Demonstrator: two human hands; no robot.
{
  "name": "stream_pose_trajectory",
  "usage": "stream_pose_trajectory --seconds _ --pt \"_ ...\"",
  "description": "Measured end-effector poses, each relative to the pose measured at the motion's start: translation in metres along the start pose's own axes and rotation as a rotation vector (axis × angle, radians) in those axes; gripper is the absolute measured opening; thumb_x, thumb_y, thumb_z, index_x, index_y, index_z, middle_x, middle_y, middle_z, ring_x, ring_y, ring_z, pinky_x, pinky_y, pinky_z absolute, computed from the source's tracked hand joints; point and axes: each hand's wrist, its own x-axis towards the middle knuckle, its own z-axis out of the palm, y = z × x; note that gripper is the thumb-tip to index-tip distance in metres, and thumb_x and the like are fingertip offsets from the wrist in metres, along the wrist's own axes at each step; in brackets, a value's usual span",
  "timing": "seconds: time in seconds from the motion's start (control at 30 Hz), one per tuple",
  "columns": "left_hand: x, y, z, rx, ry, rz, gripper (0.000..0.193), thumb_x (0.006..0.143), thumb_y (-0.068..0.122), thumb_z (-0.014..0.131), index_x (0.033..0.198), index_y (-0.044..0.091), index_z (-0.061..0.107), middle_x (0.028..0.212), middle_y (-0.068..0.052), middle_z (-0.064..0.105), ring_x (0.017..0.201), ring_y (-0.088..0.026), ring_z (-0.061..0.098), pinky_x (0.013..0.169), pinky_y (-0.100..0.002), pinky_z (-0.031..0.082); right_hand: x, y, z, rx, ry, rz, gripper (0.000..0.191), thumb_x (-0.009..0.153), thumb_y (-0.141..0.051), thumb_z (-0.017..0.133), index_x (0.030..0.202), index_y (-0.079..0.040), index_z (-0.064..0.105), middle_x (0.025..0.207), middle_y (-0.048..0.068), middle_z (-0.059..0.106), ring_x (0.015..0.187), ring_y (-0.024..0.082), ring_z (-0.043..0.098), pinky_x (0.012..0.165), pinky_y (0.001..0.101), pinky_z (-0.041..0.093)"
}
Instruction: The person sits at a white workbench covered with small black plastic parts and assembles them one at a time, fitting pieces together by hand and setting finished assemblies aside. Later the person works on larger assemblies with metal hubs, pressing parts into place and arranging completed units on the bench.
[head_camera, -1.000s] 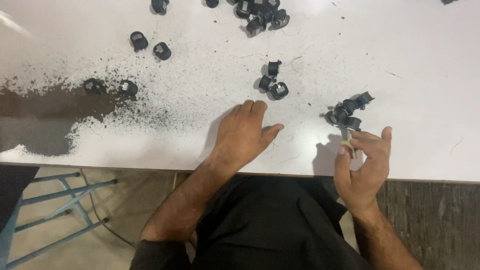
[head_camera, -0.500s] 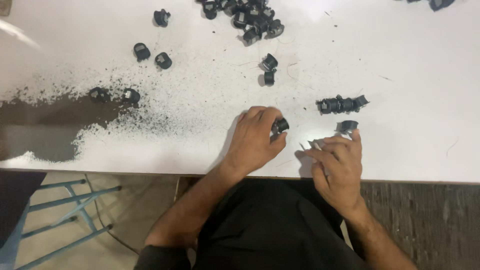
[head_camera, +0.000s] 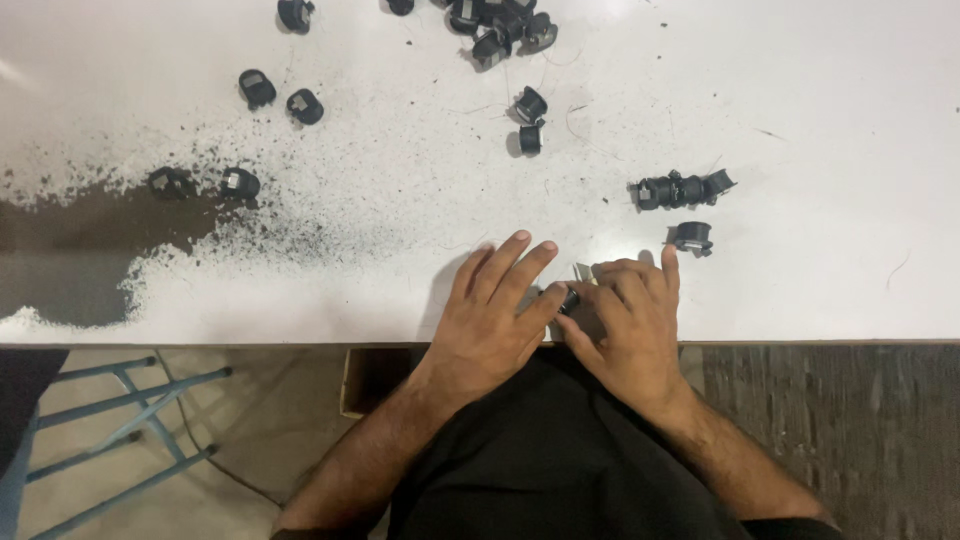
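Head view: left hand (head_camera: 493, 320) and right hand (head_camera: 630, 325) pinch one small black ring-shaped plastic part (head_camera: 567, 298) between fingertips, mostly hidden, at the white table's (head_camera: 820, 120) edge.

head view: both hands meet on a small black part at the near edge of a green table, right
Not quite: the table is white, not green. The head view shows the left hand and right hand meeting on the small black part at its near edge.

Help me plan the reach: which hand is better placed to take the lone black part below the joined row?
Right. The right hand lies just below-left of the lone black part; the left hand is farther away.
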Motion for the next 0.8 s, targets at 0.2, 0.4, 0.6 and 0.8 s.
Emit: stream_pose_trajectory --seconds 0.2,0.4,0.6,0.8 --pt "-0.008 0.001 0.014 0.027 0.089 -0.001 0.014 0.096 0.016 0.079 0.107 0.011 0.071 0.143 -0.007 0.058 0.142 -0.026 0.049 0.122 -0.049 0.039 -0.006 0.0 0.005 -0.054 0.019 0.037 0.04 0.079 -0.026 0.088 0.109 -0.006 0.072 0.11 0.011 0.056 0.12 0.031 0.05 0.121 0.0681 0.019" --pt "-0.017 0.005 0.024 -0.027 0.119 -0.121 0.011 0.091 0.013 0.077 0.098 0.009 0.069 0.133 -0.009 0.061 0.135 -0.027 0.053 0.119 -0.052 0.036 -0.03 0.01 0.01 0.1 0.305 -0.129 0.031 0.084 -0.011 0.082 0.113 -0.01 0.072 0.098 0.007 0.056 0.116 0.029 0.059 0.13 0.0631 0.016" --pt "-0.019 0.006 0.028 -0.066 0.139 -0.142 0.012 0.091 0.01 0.077 0.099 0.01 0.068 0.131 -0.006 0.062 0.135 -0.024 0.054 0.122 -0.051 0.034 -0.037 0.008 0.027 0.243 0.201 -0.16 0.033 0.083 0.0 0.078 0.109 -0.005 0.058 0.103 0.008 0.066 0.114 0.028 0.063 0.128 0.0618 0.016" --pt "-0.022 0.005 0.03 -0.107 0.137 -0.129 0.013 0.092 0.011 0.078 0.102 0.011 0.069 0.131 -0.005 0.063 0.135 -0.023 0.053 0.123 -0.05 0.034 -0.029 0.0 0.024 0.206 0.205 -0.124 0.03 0.08 0.002 0.079 0.104 -0.006 0.061 0.097 0.007 0.067 0.114 0.029 0.065 0.128 0.0616 0.018"
